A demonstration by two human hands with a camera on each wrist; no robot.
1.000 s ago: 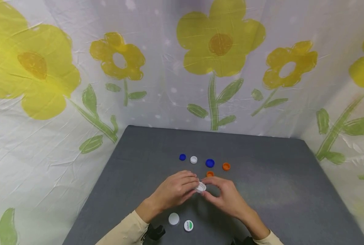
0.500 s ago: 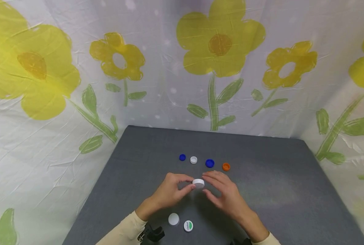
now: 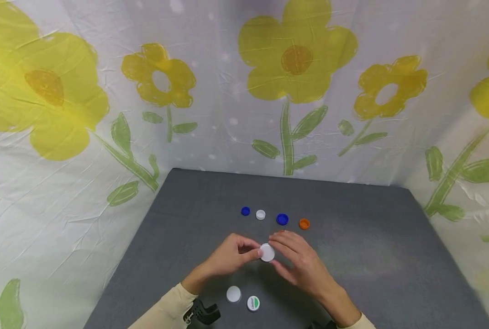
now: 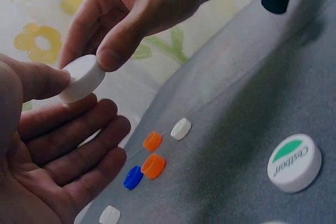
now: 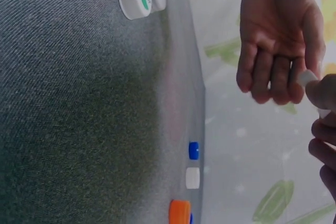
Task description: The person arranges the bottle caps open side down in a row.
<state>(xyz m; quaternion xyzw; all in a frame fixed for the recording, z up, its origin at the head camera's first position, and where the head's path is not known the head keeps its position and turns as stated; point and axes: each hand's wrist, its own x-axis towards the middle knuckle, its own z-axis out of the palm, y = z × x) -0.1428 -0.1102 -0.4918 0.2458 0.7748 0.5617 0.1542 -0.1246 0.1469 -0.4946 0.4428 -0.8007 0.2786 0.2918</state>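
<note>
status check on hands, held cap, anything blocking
Left hand pinches white cap; right hand grips it too. Held above table. Nothing visibly in the way.

This is a screened-off tabletop workspace: a dark grey, cloth-textured tabletop point(image 3: 371, 256) enclosed at the back and both sides by a creased white curtain point(image 3: 219, 146) printed with yellow flowers point(image 3: 297, 59) and green leaves point(image 3: 309, 122). Whether it sits in a home, office or studio cannot be told.

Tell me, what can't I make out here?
Nearer orange cap, head view: mostly hidden by the right hand.
Held white cap, right wrist view: partly covered by that hand.
Bottom white thing, left wrist view: cut off by the edge.
Green-marked cap, head view: lettering too small.
</note>
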